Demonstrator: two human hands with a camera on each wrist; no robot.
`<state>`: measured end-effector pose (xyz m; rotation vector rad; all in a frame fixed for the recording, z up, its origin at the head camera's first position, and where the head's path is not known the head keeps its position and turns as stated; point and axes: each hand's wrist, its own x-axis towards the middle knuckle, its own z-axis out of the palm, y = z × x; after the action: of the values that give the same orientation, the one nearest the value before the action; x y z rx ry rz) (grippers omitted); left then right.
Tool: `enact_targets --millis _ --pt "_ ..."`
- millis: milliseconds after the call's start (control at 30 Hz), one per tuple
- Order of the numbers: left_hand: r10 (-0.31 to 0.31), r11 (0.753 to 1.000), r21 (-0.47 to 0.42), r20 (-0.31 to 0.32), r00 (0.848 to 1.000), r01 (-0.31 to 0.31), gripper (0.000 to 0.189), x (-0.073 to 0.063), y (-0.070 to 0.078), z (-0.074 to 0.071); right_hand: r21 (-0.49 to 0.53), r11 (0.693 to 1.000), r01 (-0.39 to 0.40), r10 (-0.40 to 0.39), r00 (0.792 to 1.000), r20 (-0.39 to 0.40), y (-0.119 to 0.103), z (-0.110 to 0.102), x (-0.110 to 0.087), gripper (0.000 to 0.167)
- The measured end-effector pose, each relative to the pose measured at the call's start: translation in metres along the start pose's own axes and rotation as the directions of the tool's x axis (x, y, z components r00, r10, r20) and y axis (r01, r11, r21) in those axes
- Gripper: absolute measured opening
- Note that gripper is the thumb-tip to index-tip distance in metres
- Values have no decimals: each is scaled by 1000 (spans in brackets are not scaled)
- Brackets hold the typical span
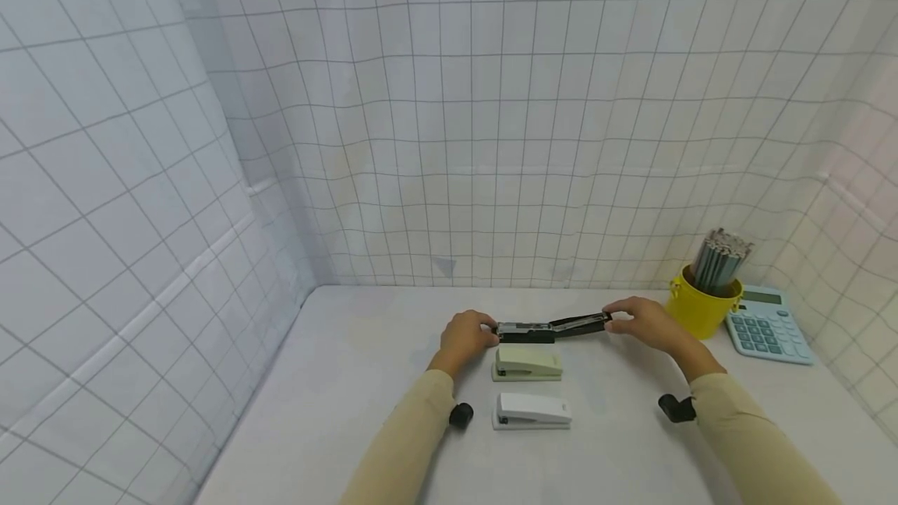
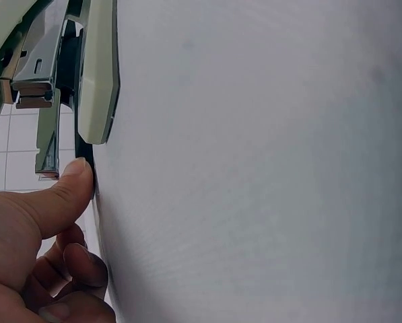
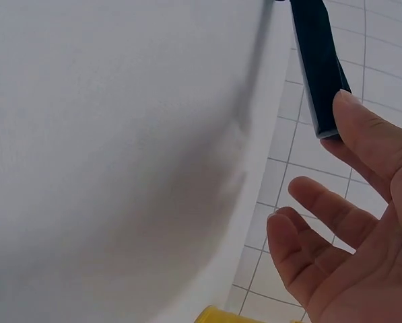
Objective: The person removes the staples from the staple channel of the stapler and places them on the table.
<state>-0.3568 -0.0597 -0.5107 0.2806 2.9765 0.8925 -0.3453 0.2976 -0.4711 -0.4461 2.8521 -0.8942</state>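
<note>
A black stapler (image 1: 528,337) lies swung wide open at the back of the table, its metal rail showing. My left hand (image 1: 464,340) holds the base's left end, the thumb (image 2: 73,182) pressed on it in the left wrist view. At the far right end, my right hand (image 1: 648,323) pinches the tip of the stapler's opened arm, which slants up from the hinge. The right wrist view shows that dark arm (image 3: 315,67) between thumb and forefinger, other fingers loosely bent. Just in front sits a pale green stapler (image 1: 529,362), and nearer still a white stapler (image 1: 533,410).
A yellow bucket (image 1: 691,312) packed with grey pencil-like sticks (image 1: 717,265) stands at the back right, close behind my right hand. Beside it lies a light blue calculator (image 1: 768,327). Grid-patterned white curtains (image 1: 449,115) hang behind the table and along both sides.
</note>
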Motion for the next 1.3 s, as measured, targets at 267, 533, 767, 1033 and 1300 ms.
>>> enact_targets --millis 267,533,767,1033,1300 --pt "-10 1000 -6 18 1000 10 29 1 0 -1 -116 993 -25 13 995 -98 -47 -2 11 58" --pt "2 1000 -1 29 1000 -2 28 1 2 -2 96 994 59 -62 998 21 -118 39 48 33" --pt "-13 1000 15 28 1000 13 28 2 1 -2 -23 998 56 -54 996 65 -127 76 66 11" --pt "-4 1000 7 24 1000 4 28 1 1 -1 5 1000 27 -27 996 90 -128 86 66 14" --pt "-5 1000 7 26 1000 5 27 2 1 -3 149 988 -39 23 994 109 -127 87 68 20"
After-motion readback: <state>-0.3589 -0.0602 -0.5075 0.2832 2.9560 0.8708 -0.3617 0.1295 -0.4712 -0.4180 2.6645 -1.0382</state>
